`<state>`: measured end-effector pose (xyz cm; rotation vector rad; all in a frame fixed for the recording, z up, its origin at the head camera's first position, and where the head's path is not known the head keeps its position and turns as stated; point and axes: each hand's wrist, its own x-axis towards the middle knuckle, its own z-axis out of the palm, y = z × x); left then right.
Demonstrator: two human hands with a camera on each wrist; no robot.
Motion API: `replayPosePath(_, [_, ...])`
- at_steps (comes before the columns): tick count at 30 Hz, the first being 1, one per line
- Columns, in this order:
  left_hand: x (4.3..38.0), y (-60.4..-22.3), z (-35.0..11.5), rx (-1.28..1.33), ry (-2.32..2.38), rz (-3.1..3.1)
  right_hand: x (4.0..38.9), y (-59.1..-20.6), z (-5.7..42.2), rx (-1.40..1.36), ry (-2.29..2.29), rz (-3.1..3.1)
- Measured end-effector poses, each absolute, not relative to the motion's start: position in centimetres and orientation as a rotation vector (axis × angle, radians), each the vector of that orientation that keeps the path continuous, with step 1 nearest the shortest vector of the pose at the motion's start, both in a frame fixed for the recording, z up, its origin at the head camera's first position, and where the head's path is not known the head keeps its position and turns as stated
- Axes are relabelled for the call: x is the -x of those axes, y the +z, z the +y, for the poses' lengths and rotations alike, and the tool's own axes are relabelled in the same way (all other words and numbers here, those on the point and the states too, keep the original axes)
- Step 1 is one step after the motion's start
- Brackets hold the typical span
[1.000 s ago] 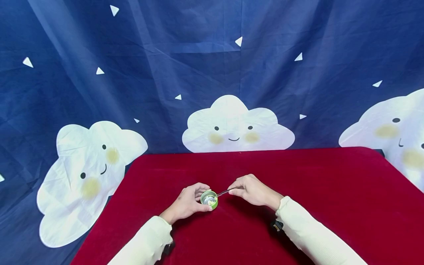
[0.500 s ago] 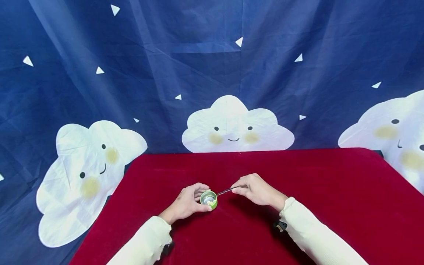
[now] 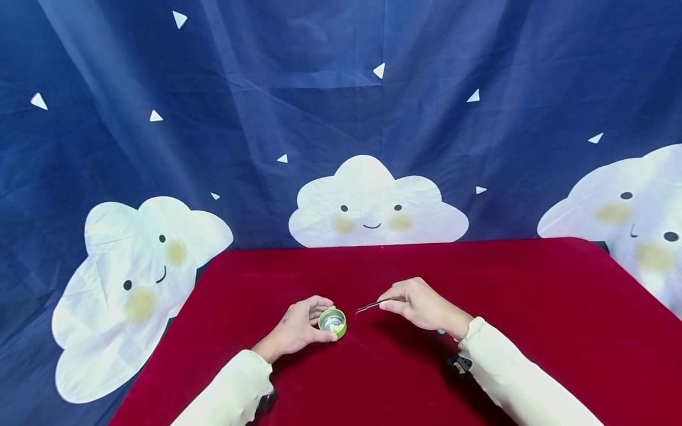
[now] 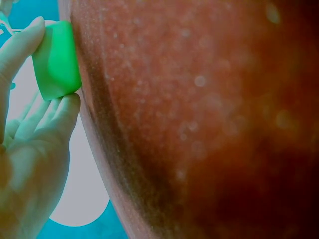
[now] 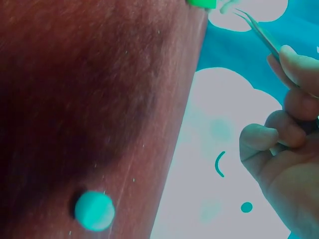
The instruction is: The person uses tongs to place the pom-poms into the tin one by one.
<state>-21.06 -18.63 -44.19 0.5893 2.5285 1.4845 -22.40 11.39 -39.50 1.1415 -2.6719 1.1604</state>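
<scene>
My left hand (image 3: 297, 328) grips a small round green tin (image 3: 342, 331) on the red cloth, thumb on the near side and fingers on the far side. Several pale little pieces (image 3: 335, 327) lie inside it. In the left wrist view the green wall of the tin (image 4: 57, 62) shows between thumb and fingers. My right hand (image 3: 421, 305) pinches a pair of thin dark tweezers (image 3: 370, 306) between thumb and forefinger. Their tips point left and stand a short way right of the tin's rim. In the right wrist view the tweezers (image 5: 266, 41) have slender curved tips.
A red cloth (image 3: 373, 378) covers the table. A round teal ball-like thing (image 5: 94, 211) lies on it, partly hidden under my right wrist in the head view. Behind the table's far edge hangs a blue curtain (image 3: 319, 118) with printed clouds.
My right hand has moved right, drawing the tweezers' tips from inside the tin to a spot beside it. The teal ball has come into sight. My left hand keeps holding the tin.
</scene>
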Motion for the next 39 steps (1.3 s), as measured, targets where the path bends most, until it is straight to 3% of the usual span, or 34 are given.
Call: replayPosePath(39, [21.0,-44.1,-18.5,-0.564,1.481,2.529,20.9,-38.9,17.2,-0.987,1.163,-2.716])
